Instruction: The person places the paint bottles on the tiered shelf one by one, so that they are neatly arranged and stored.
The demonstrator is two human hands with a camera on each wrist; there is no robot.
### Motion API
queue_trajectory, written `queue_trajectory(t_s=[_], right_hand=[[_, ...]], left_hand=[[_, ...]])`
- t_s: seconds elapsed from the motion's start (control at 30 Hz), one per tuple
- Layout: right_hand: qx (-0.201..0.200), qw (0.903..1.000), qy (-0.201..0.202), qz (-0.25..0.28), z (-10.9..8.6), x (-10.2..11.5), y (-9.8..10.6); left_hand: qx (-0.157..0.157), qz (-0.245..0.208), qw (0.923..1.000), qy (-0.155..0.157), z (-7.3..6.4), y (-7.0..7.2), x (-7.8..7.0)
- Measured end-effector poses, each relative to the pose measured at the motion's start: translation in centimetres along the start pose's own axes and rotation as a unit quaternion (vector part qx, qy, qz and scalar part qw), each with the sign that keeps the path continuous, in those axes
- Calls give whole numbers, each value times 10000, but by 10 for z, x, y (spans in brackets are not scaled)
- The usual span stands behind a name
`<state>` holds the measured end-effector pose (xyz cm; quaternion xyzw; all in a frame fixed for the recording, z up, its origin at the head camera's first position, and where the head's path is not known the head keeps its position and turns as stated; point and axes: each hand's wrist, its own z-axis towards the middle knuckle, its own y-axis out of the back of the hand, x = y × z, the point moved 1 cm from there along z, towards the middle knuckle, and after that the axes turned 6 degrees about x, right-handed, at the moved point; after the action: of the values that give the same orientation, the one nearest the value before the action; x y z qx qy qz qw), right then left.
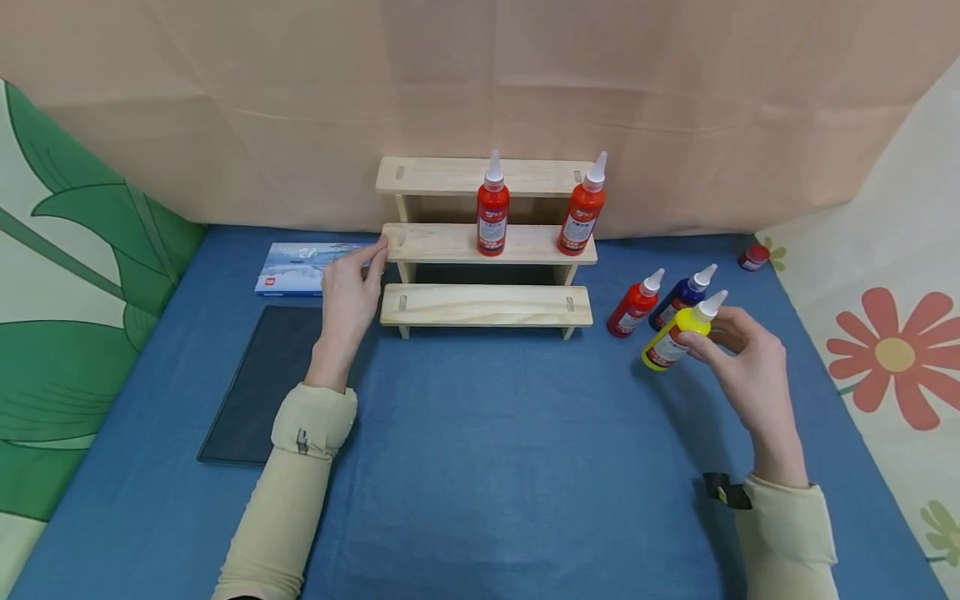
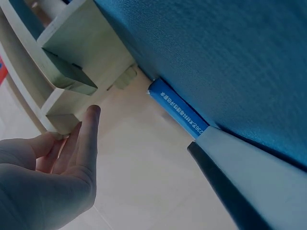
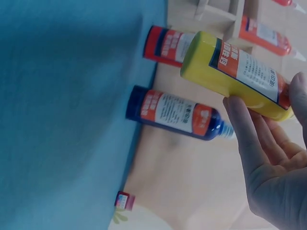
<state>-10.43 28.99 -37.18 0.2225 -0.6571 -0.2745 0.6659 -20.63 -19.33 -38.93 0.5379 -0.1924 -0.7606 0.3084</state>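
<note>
My right hand [image 1: 750, 375] grips a yellow paint bottle [image 1: 667, 346] with a white pointed nozzle. In the right wrist view the bottle [image 3: 240, 72] is raised off the blue cloth, thumb and fingers around its upper part. My left hand [image 1: 350, 292] pinches the left end of the middle step of a three-step wooden stand [image 1: 486, 308]. Seen from the left wrist, thumb and fingers meet at the board's corner [image 2: 62, 122]. Two red bottles [image 1: 492, 221] stand on that middle step, one near its centre, another at its right end.
Right of the stand, a red bottle [image 1: 633, 304] and a dark blue bottle [image 1: 681, 298] stand on the blue cloth [image 1: 480, 450]. A small red jar [image 1: 753, 257] sits by the right edge. Left lie a blue-and-white box [image 1: 288, 271] and a dark flat board [image 1: 251, 387].
</note>
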Motion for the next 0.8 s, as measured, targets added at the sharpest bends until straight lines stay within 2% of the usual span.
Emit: queue_trajectory(t_s=[0.57,0.8], right_hand=[[-79,9998,191,-24,5,23,-13],[-32,9995,293,80,7,33,-18]], left_hand=[[50,-3,10000,45,1,-1,1],[12,17,10000,-38,0,0,0]])
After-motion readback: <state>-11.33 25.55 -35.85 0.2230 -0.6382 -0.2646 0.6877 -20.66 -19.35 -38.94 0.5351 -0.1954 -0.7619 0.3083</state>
